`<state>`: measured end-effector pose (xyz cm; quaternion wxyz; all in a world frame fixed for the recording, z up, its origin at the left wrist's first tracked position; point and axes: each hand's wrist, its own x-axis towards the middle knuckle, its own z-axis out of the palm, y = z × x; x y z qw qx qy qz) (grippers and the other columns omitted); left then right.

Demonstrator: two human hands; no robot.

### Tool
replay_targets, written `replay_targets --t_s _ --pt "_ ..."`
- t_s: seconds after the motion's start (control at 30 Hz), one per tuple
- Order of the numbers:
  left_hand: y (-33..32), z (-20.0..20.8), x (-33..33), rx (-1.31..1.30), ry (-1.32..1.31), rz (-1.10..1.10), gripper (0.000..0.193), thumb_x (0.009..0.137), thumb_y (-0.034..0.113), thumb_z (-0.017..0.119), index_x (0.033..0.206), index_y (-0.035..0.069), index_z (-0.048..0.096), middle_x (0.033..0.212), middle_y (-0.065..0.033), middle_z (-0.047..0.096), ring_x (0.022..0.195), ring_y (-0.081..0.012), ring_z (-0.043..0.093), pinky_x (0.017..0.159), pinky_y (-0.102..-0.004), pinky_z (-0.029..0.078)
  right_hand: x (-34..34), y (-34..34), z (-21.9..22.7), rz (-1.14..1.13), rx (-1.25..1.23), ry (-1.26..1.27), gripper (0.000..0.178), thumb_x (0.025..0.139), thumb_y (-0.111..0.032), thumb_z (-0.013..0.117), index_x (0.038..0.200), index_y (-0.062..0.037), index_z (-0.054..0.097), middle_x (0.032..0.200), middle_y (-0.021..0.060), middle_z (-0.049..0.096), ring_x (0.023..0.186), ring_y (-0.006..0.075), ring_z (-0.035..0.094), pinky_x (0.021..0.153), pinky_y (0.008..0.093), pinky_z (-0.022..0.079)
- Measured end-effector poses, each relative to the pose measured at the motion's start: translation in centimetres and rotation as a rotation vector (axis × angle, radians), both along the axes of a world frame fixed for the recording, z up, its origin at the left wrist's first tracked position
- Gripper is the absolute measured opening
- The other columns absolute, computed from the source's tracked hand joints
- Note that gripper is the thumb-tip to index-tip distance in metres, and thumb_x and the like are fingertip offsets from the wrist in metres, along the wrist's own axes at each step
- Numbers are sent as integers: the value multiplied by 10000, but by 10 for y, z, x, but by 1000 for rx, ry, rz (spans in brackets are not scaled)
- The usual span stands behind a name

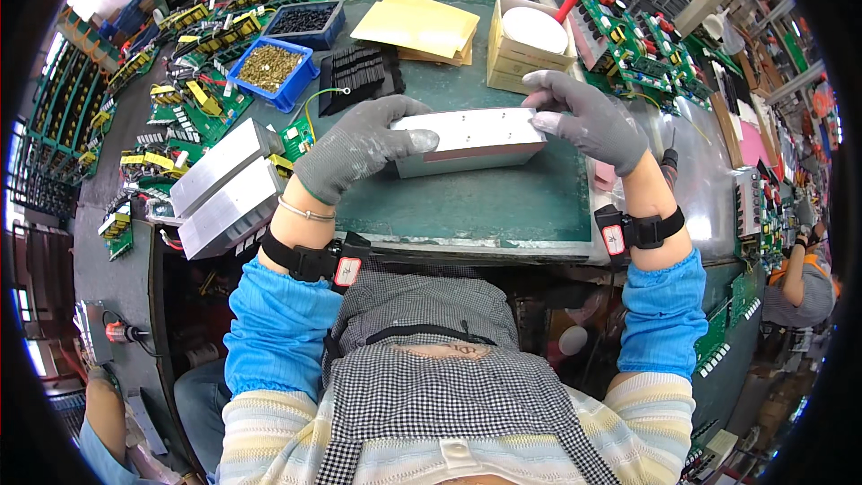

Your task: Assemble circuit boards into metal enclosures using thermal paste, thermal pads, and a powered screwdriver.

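A long silver aluminium heat sink block point(471, 136) rests on the green bench mat point(467, 202) in front of me. My left hand point(359, 145), in a grey glove, grips its left end with the thumb on top. My right hand point(588, 119), also gloved in grey, holds its right end with fingers curled over the top edge. Both wrists wear black straps with small tags.
Two more aluminium heat sinks point(224, 187) lie at the left. Blue bins of small parts point(271, 67) stand behind them, next to black finned pieces point(359, 72), yellow sheets point(417, 25) and a cardboard box point(532, 45). Green circuit boards point(642, 49) crowd both sides. Another person point(799, 283) works at the right.
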<state>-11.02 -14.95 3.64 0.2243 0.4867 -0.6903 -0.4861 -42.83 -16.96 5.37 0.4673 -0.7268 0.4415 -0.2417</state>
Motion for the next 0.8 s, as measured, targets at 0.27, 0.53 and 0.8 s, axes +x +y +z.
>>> replay_targets --t_s 0.27,0.53,0.8 --pt "3 2 -2 9 19 25 551 816 330 752 1231 -11 631 1099 -95 680 1039 -172 596 961 -315 443 27 -7 8 25 -355 163 549 865 -167 700 1362 -60 494 1109 89 659 1038 216 644 921 352 502" --pt "2 -7 -6 -57 106 29 490 835 324 756 1171 -16 650 1039 -101 688 995 -169 602 910 -324 460 86 -18 13 362 -472 452 494 877 -221 663 1329 -74 530 1040 116 672 953 292 663 836 365 517" --pt "1 -9 0 -69 60 6 510 836 364 749 1149 -28 659 1049 -138 686 994 -215 615 917 -347 458 -1 -3 23 13 -161 419 503 868 -252 704 1298 -34 560 910 67 673 882 180 659 823 330 509"
